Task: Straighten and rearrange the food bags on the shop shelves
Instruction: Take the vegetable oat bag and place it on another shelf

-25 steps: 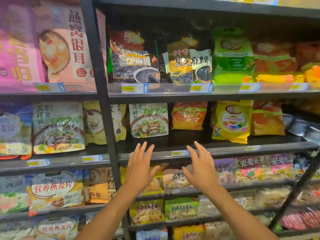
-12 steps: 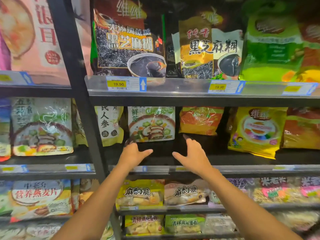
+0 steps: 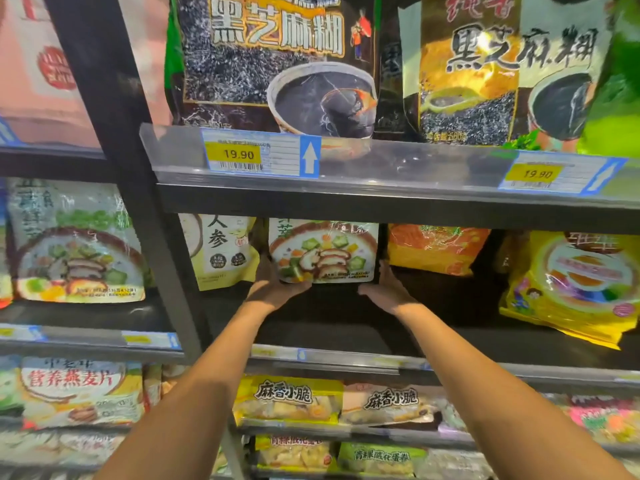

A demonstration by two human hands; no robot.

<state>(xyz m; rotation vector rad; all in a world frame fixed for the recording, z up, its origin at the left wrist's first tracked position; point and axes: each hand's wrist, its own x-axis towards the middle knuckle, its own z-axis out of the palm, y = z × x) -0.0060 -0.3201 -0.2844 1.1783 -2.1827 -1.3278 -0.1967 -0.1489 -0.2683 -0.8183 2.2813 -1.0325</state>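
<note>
A white food bag with a picture of a mushroom and vegetable bowl [image 3: 323,251] stands far back on the dark middle shelf [image 3: 346,327]. My left hand [image 3: 273,289] grips its lower left corner. At its lower right corner, my right hand [image 3: 386,287] clasps the edge. Both arms reach deep under the upper shelf. A pale yellow ginseng bag [image 3: 225,251] stands just left of it and an orange bag [image 3: 434,247] just right.
A yellow bag [image 3: 575,285] leans forward at the right of the same shelf. Black sesame bags [image 3: 273,64] fill the shelf above, behind a price rail [image 3: 381,164]. A dark upright post [image 3: 138,188] runs left of my arms. Snack bags [image 3: 291,400] lie below.
The view has come closer to the shelf. Both hands went from hovering open at the shelf edge to reaching in and closing on the bottom corners of the mushroom bowl bag.
</note>
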